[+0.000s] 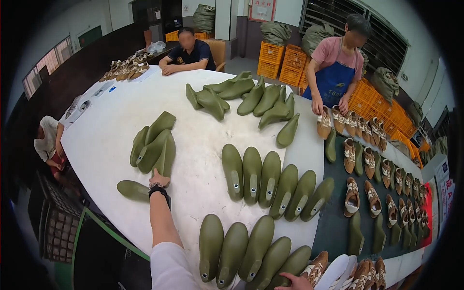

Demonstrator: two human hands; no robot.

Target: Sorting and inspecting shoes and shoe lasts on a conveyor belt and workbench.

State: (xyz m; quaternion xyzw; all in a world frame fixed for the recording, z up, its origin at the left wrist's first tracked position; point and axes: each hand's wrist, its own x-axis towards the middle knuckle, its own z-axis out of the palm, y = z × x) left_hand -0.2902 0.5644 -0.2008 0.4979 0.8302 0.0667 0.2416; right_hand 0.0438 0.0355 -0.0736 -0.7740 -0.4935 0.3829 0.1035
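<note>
My left hand (pixel 158 179) reaches forward on the left with its fingers closed on the near end of a green shoe last (pixel 166 157). That last leans against a small pile of similar lasts (pixel 153 145). Another last (pixel 133 190) lies just left of my wrist. At the lower edge, my right hand (pixel 294 282) is partly cut off, its fingers bent around the side of a green last (pixel 292 265). This one ends the near row of lasts (pixel 233 249). A second row (pixel 252 175) lies beyond it.
More lasts (pixel 241 92) lie heaped at the far side of the white table (pixel 96 145). Brown and white shoes (pixel 352 195) stand with lasts on a dark green mat (pixel 333 217) at right. A person in a blue apron (pixel 333 89) handles shoes; another person (pixel 193 55) sits opposite.
</note>
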